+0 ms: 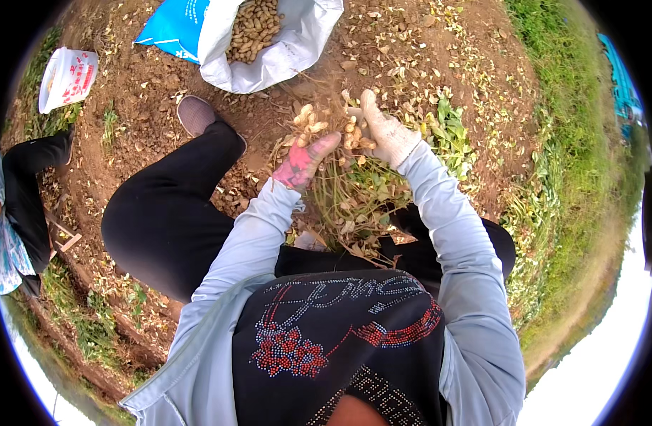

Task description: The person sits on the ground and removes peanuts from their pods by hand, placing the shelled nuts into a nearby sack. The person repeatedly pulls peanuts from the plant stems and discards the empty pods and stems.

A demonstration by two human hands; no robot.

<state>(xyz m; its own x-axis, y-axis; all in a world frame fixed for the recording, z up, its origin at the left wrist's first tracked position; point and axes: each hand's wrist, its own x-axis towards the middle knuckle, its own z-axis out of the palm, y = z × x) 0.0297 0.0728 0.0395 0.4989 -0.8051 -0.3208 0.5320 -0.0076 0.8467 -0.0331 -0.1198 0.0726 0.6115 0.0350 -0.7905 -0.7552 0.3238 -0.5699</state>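
Note:
My left hand (pixel 302 160), in a pink and grey glove, is closed around a cluster of pale peanuts (pixel 310 124) that shows above the thumb. To its right, my right hand (pixel 388 133), in an off-white glove, curls its fingers about more peanuts (pixel 354 136). Thin roots and stems run between the two hands. Beneath them, a heap of pulled peanut plants (pixel 358 202) with greenish stalks and dry leaves lies across my lap. Ahead of my hands stands a white woven sack (pixel 297 60), its mouth rolled open, with many loose peanuts (pixel 255 32) inside.
A blue printed panel (pixel 173 30) belongs to the sack's left side. At the far left sit a white bucket (pixel 68 79) with red print and another person's dark-trousered leg (pixel 29 184) beside a small wooden stool (pixel 64 238). Leaf-littered brown soil (pixel 145 78) surrounds me; grass (pixel 574 142) borders the right.

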